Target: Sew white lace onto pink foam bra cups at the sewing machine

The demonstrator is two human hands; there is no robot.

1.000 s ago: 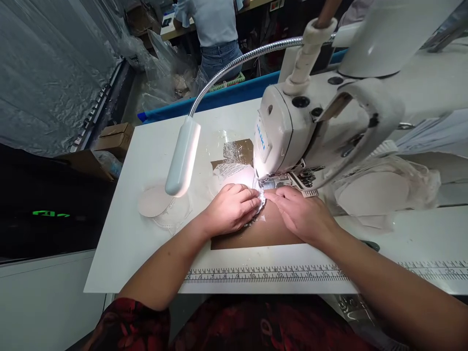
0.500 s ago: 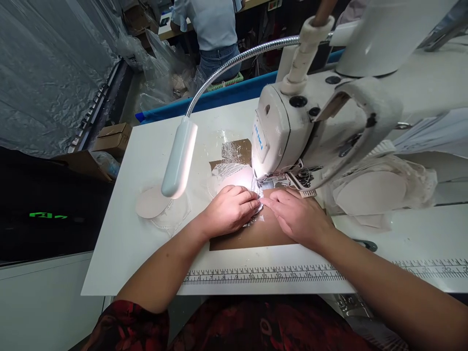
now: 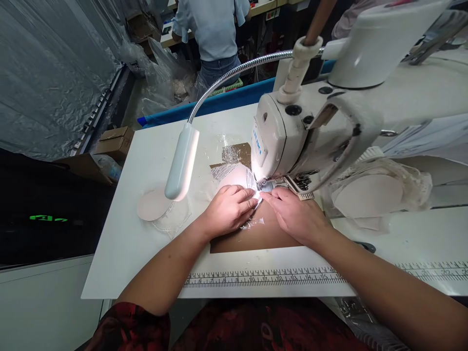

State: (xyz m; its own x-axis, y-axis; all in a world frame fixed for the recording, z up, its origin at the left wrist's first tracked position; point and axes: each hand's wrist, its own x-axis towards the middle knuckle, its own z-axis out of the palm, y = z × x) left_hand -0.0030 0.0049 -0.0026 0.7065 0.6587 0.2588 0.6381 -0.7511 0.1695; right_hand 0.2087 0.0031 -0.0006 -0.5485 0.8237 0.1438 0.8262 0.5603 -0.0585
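A pale fabric cup with lace point(image 3: 236, 176) lies under the needle area of a white sewing machine point(image 3: 272, 136). My left hand point(image 3: 230, 207) rests on its near edge, fingers pressed together on the fabric. Just right of it, my right hand point(image 3: 294, 212) has its index fingertip at the fabric edge in front of the presser foot, the other fingers curled. Both hands are over a brown sheet point(image 3: 256, 239). What lies beneath the fingers is hidden.
At left on the white table point(image 3: 127, 243) lies another pale cup with lace point(image 3: 153, 205). A lamp point(image 3: 182, 163) hangs above. More lace cups point(image 3: 369, 195) are piled at right. A ruler strip point(image 3: 270, 279) runs along the front edge. Beyond the table sits a person point(image 3: 210, 29).
The fabric has shifted and turned slightly under the fingers, with less of it showing toward me. The hands stay nearly in place. The camera view has moved a little.
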